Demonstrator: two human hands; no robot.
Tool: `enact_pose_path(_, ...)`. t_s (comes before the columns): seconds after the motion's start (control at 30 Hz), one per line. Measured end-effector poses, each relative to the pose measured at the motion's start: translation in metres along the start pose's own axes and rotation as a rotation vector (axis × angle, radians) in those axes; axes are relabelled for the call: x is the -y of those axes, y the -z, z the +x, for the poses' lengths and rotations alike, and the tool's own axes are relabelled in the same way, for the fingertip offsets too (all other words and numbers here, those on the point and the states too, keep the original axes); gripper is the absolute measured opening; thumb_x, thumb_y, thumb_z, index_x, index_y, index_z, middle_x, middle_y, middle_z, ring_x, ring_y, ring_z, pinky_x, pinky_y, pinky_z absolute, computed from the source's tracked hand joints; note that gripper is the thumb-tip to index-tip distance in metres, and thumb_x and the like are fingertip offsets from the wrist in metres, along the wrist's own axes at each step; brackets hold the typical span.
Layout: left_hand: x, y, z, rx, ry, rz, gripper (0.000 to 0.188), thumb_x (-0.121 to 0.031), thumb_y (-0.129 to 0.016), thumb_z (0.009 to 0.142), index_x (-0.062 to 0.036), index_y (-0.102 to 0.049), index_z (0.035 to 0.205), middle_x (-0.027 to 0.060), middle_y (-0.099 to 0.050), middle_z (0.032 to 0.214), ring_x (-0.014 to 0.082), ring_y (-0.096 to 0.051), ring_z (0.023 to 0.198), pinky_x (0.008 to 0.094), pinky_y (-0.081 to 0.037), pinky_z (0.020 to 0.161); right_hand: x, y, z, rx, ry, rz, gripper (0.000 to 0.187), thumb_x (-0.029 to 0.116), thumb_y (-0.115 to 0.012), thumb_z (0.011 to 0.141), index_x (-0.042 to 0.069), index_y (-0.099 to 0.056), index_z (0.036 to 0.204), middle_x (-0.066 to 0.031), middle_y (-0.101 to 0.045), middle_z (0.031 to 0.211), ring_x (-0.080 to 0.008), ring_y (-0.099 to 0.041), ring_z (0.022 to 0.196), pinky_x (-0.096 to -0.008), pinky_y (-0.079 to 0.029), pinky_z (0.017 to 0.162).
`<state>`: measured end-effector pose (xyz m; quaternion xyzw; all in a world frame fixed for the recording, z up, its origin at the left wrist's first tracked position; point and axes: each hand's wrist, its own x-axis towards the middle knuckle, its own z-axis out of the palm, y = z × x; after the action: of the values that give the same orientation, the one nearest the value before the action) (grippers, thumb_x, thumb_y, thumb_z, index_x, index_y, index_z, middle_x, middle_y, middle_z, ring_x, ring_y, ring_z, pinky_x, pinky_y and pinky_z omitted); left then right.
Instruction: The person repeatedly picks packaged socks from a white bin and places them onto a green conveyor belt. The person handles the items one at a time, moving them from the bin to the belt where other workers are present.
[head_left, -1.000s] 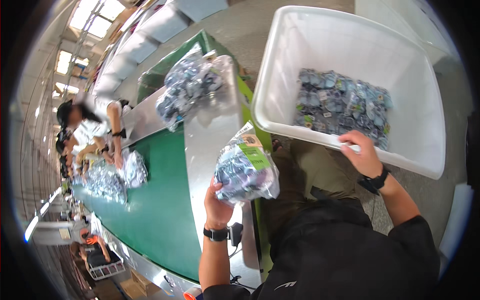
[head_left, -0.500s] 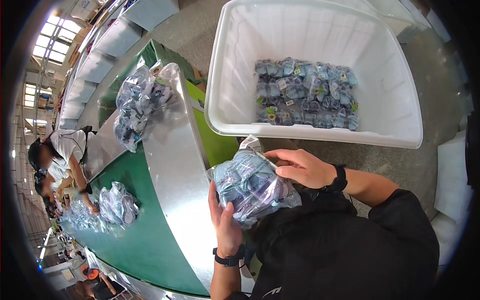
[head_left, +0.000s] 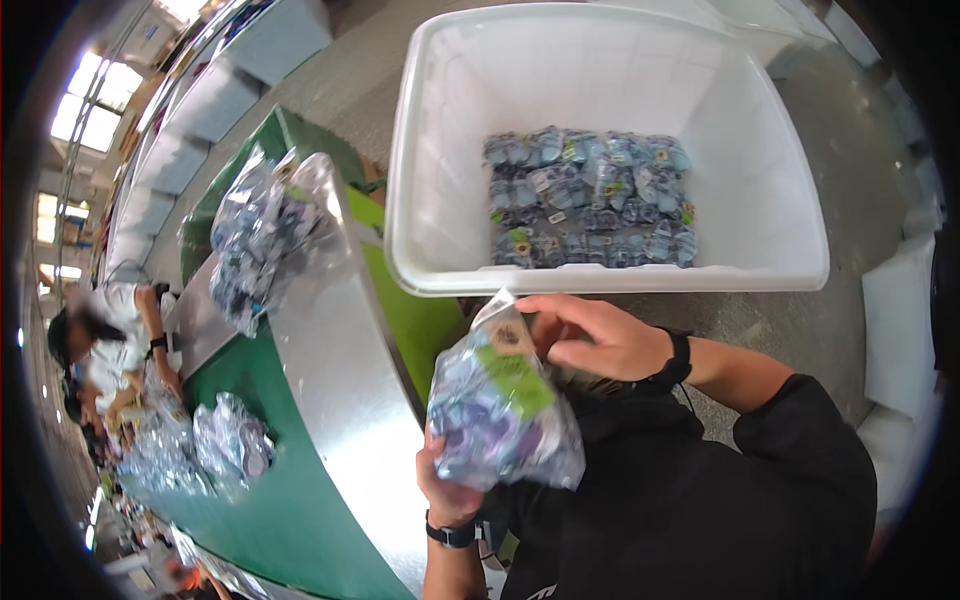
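Observation:
I hold a clear plastic bag (head_left: 500, 415) stuffed with small bluish packets and a green label close to my chest. My left hand (head_left: 447, 492) supports it from below, fingers wrapped on its lower end. My right hand (head_left: 590, 335) pinches the bag's top edge near a round brown tag. Just beyond stands a big white plastic tub (head_left: 430, 150) with several rows of small blue-grey packets (head_left: 588, 200) laid on its floor.
A metal counter (head_left: 345, 370) runs along my left beside a green conveyor belt (head_left: 270, 500). Another filled clear bag (head_left: 255, 235) lies on the counter's far end. More bags (head_left: 215, 450) sit on the belt near a person in white (head_left: 110, 345).
My view swung toward the tub. My right hand came from the tub's packets to the top of the bag, and the bag moved from the counter edge in toward my chest.

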<state>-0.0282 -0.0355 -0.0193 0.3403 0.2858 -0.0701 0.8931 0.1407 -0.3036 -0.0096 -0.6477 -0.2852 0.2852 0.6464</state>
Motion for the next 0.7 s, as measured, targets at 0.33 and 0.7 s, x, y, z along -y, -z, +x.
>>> enact_pose_path(0.33,0.020,0.016,0.000,0.154,0.291,-0.042,0.075,-0.051,-0.057,0.093,-0.0043,-0.051,0.151,0.0217,-0.062,0.141,0.0403,-0.065,0.121,0.0549,-0.056,0.098,0.002,0.006,0.001,0.250,0.420,-0.004,0.062,0.012,-0.092,0.077,0.002,-0.066,0.132,-0.0123,-0.071,0.119,-0.0297,-0.068,0.112,-0.0393,-0.055,0.095)
enact_pose_path(0.7,0.014,0.000,0.019,0.209,0.057,0.144,0.067,-0.047,-0.051,0.107,-0.0002,-0.043,0.154,0.0213,-0.063,0.137,0.0324,-0.067,0.114,0.0442,-0.058,0.094,0.010,0.123,-0.037,-0.410,0.089,-0.144,0.041,0.011,-0.086,0.086,0.004,-0.069,0.122,-0.0035,-0.075,0.111,-0.0089,-0.064,0.099,-0.0286,-0.053,0.085)
